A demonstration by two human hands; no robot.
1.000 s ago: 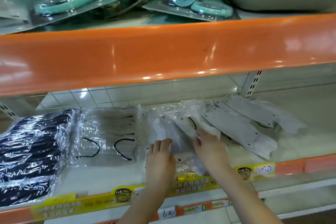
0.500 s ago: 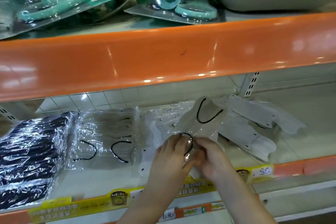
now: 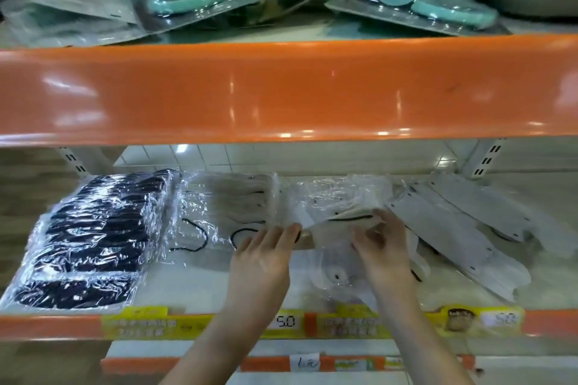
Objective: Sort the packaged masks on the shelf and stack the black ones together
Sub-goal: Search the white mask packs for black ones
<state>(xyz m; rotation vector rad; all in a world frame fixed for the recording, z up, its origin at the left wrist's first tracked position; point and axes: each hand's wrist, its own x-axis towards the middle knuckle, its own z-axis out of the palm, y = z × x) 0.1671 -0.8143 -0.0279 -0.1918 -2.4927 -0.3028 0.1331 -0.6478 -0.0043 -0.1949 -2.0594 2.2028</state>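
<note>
Both hands, left (image 3: 266, 255) and right (image 3: 383, 248), pinch a pale mask packet (image 3: 341, 223) now lowered flat over the middle pile, so sorting continues while the black stack (image 3: 90, 237) waits far left on the shelf (image 3: 200, 284)

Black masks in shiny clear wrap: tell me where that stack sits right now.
In the head view, the stack of black masks in clear plastic wrap lies at the far left of the lower shelf, beside the clear packets with black ear loops.

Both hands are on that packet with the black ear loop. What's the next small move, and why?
Probably carry the packet left onto the white masks with black loops: left hand and right hand hold it above the mixed pile, and its loop matches that stack.
</note>
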